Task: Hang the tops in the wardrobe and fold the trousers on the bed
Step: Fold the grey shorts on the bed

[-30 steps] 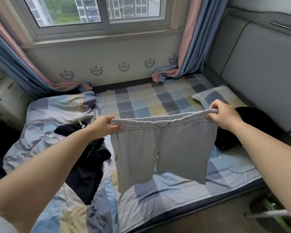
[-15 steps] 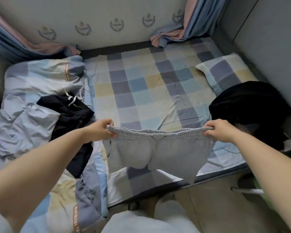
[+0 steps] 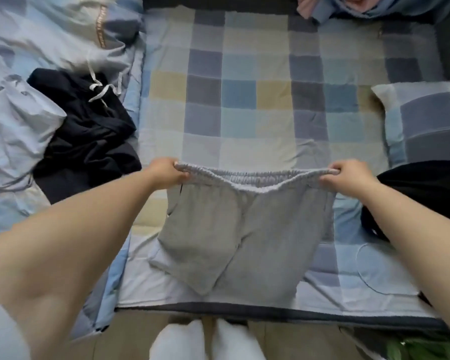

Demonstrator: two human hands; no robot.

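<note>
Lowered since earlier: grey shorts (image 3: 240, 237) legs now on bed (image 3: 257, 105) | left hand (image 3: 164, 172), right hand (image 3: 348, 175) pinching waistband ends.

I count one pair of grey shorts (image 3: 242, 229) between my left hand (image 3: 164, 172) and right hand (image 3: 348, 175), two dark garments, one (image 3: 89, 141) beyond my left hand and one (image 3: 421, 188) beside my right, one pillow (image 3: 426, 120), one crumpled duvet (image 3: 18, 120).
</note>
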